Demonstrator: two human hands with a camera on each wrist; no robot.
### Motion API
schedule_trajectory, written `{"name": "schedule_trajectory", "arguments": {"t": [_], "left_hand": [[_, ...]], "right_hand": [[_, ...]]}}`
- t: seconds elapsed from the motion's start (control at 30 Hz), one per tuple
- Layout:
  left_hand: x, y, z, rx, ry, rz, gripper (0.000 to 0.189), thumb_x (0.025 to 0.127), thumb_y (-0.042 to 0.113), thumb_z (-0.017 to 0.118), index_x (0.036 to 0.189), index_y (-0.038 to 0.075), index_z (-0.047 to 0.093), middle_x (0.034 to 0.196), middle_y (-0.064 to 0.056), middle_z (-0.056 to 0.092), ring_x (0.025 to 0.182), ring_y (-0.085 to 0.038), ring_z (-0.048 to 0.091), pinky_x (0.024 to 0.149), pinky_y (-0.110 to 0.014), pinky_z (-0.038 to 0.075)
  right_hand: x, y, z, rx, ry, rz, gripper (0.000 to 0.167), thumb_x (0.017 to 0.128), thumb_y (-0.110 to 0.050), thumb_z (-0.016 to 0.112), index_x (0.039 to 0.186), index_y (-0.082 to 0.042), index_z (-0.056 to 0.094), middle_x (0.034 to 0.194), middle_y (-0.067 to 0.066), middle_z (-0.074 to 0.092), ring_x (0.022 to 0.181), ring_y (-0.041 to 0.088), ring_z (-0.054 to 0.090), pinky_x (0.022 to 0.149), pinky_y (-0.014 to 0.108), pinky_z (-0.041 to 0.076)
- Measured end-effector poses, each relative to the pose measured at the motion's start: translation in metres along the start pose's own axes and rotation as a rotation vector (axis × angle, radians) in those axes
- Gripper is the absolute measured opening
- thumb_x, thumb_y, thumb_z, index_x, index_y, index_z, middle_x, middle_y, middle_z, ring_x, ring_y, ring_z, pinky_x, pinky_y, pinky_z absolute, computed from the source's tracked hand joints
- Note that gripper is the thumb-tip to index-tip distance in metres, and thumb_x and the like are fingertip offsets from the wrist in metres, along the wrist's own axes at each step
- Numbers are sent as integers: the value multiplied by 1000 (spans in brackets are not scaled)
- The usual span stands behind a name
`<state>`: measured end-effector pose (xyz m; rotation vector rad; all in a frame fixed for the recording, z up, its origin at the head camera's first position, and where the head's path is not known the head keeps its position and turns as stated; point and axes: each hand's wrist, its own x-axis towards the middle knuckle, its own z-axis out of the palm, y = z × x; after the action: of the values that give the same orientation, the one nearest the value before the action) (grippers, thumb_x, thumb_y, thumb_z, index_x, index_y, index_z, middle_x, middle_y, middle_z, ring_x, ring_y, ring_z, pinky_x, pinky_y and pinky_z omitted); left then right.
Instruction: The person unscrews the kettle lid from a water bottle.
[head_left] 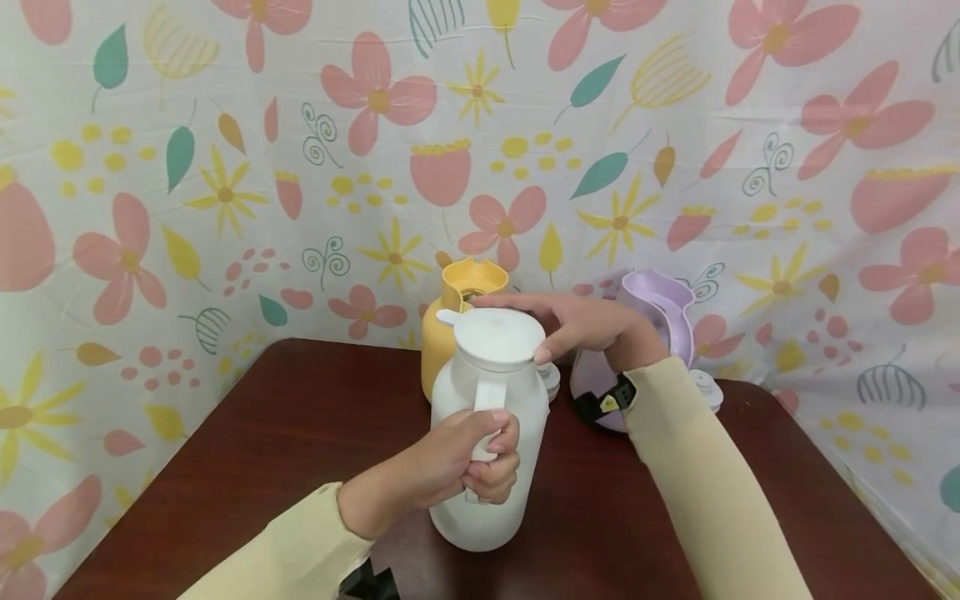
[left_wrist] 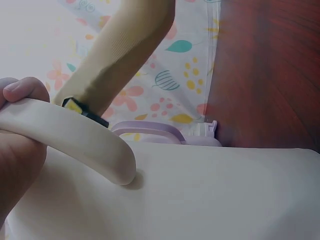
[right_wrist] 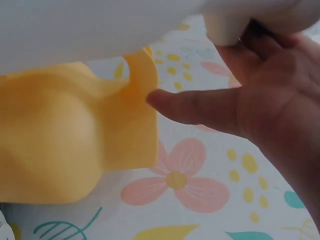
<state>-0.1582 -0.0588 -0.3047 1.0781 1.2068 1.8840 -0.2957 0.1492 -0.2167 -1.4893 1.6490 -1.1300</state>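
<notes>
A white thermos jug (head_left: 528, 425) with a round white lid (head_left: 500, 336) stands in front of me, at the middle of the head view. My left hand (head_left: 472, 462) grips its handle (head_left: 491, 393), fingers wrapped round it. At the lid's far right side is my right hand (head_left: 588, 323), its fingers stretched behind the lid and its thumb by the rim. From the right wrist, the thumb (right_wrist: 195, 106) reaches out straight below the white jug, while the other fingers touch a white part near its top and are partly hidden.
Close behind the white jug stands a yellow jug (head_left: 437, 354), its top uncovered. A purple jug (head_left: 663, 292) is farther right, partly behind my right forearm. White stopper-like pieces (head_left: 551, 381) (head_left: 707, 390) lie beside them. A flowered cloth (head_left: 300, 167) hangs behind the dark wooden table (head_left: 300, 433).
</notes>
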Motion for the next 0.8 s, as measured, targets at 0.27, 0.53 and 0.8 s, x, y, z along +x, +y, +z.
{"name": "schedule_trajectory", "arguments": {"t": [0.27, 0.53, 0.8], "left_hand": [[0, 0, -1, -6, 5, -6, 32, 107, 20, 21, 78, 18, 31, 55, 12, 27, 48, -9, 19, 53, -27, 18], [-3, 0, -1, -4, 23, -19, 32, 107, 20, 21, 77, 19, 32, 55, 13, 27, 48, -8, 20, 53, -26, 19], [0, 0, 1, -4, 26, -12, 31, 107, 21, 22, 78, 17, 31, 56, 14, 28, 49, -7, 19, 53, -25, 19]], "right_hand": [[10, 4, -18, 97, -157, 24, 74, 91, -34, 77, 154, -41, 38, 149, -17, 51, 132, 4, 53, 107, 24, 47], [14, 18, -19, 136, -167, -31, 89, 89, -40, 78, 161, -34, 27, 158, -13, 43, 142, 5, 44, 113, 23, 43], [-3, 18, 4, -27, 183, -161, 100, 93, -68, 57, 166, -20, 7, 172, 7, 20, 154, 11, 31, 116, 28, 42]]}}
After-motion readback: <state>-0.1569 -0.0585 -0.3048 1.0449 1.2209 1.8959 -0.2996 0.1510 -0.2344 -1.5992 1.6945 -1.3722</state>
